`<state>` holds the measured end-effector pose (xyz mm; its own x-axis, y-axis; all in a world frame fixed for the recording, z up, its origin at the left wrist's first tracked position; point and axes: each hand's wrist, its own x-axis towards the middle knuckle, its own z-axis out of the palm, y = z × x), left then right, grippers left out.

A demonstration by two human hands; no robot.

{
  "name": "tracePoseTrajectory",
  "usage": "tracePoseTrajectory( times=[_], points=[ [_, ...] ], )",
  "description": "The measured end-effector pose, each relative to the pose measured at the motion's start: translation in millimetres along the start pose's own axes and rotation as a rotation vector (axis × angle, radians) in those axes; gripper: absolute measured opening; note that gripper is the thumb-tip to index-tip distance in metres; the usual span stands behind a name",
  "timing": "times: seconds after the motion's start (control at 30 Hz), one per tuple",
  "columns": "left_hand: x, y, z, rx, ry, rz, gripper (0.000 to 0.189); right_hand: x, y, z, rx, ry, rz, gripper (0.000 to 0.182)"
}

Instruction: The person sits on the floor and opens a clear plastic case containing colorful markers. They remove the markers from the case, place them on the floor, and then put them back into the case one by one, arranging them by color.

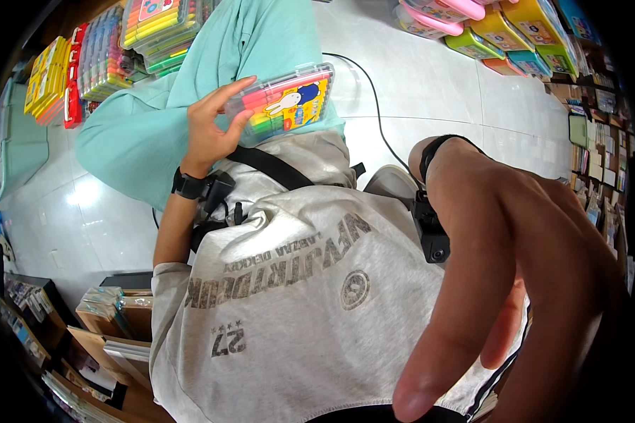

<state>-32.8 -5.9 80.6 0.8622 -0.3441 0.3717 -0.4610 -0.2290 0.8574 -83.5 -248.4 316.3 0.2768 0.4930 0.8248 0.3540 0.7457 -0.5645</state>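
Note:
My left hand [211, 124], with a black watch at the wrist, grips the left end of a clear plastic case of marker pens [291, 103]. Its thumb lies on the near face and a finger reaches along the top edge. The case bears a yellow label with a white cartoon rabbit and is tilted above my lap, over the teal trousers [132, 121]. My right hand [508, 254] looms large, very close to the camera, its fingers bent and apart, with nothing seen in them. A small black camera [431, 232] is strapped at its wrist, with a cable running from it.
Stacked marker cases [161, 26] and yellow boxes [47, 74] stand at upper left, beside a pale green bin [24, 137]. Colourful plastic cases [513, 34] are piled at upper right. Shelves of small goods [598, 153] line the right. Cardboard boxes [106, 317] stand at lower left.

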Motion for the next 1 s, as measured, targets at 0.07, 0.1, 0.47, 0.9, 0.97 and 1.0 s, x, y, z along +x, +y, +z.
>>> tracePoseTrajectory(
  times=[0.07, 0.1, 0.47, 0.9, 0.97, 1.0],
  points=[
    [0, 1, -1, 0.001, 0.003, -0.004, 0.042, -1, 2, 0, 0.008, -0.006, 0.028, 0.018],
    [0, 1, -2, 0.006, 0.003, 0.0, 0.042, -2, 3, -2, 0.011, -0.01, 0.045, 0.018],
    [1, 20, -15, 0.1, -0.102, 0.068, 0.038, -28, 26, -27, -0.177, -0.076, 0.431, 0.019],
    [-2, 9, -17, 0.013, -0.121, 0.027, 0.04, -170, 107, -63, -1.116, 0.238, 0.696, 0.034],
    [0, 13, -18, 0.027, -0.133, 0.024, 0.041, -171, 110, -63, -1.1, 0.256, 0.697, 0.031],
    [1, 13, -17, 0.018, -0.132, 0.022, 0.041, -171, 111, -64, -1.095, 0.264, 0.694, 0.03]
  ],
)
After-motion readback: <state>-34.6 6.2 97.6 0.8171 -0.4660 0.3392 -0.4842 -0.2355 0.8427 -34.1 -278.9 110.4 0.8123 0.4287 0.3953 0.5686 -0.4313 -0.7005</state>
